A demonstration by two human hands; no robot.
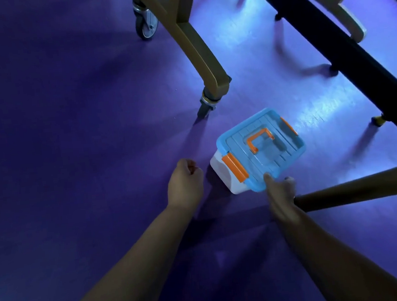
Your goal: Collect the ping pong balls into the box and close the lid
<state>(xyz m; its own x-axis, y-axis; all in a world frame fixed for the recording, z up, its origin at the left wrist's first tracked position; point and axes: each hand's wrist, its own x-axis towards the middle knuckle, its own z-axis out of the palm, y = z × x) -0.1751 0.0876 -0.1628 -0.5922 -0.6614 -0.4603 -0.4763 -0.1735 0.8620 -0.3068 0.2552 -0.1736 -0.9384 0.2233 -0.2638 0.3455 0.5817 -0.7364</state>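
purple floor (71, 137) fills the view, glossy where light falls beneath a wheeled frame. its olive leg (190, 43) ends in a castor foot (209, 103) just behind the box. a black beam (327, 38) crosses at the right, and a brown bar (364, 187) juts in close beside the right wrist.

the box (223, 174), white-bodied, stands on the floor between the two hands. its blue lid (264, 144) lies on top with the orange handle (259, 139) folded flat. the near latch (235, 167) seems to stand out from the wall rather than sit clipped down, though blur leaves that unsure. no ping pong balls are in view, and whether any are inside cannot be told.

the right hand (280, 188) has its thumb on the lid's near corner and the other fingers (289, 182) curled at the rim, so it appears to pinch that corner. the left hand (184, 180) is a closed fist just beside the box's near-left end. it is not touching the box, and nothing shows in it.

working the lid by one corner could twist it, leaving the far edge riding on the rim so the latches would not catch. the box looks light and the floor slick. with the left hand not steadying it, a push might slide it toward the castor foot. if the lid comes up and the box tips, any balls inside could roll away under the frame. the brown bar crowds the right wrist and may get knocked.
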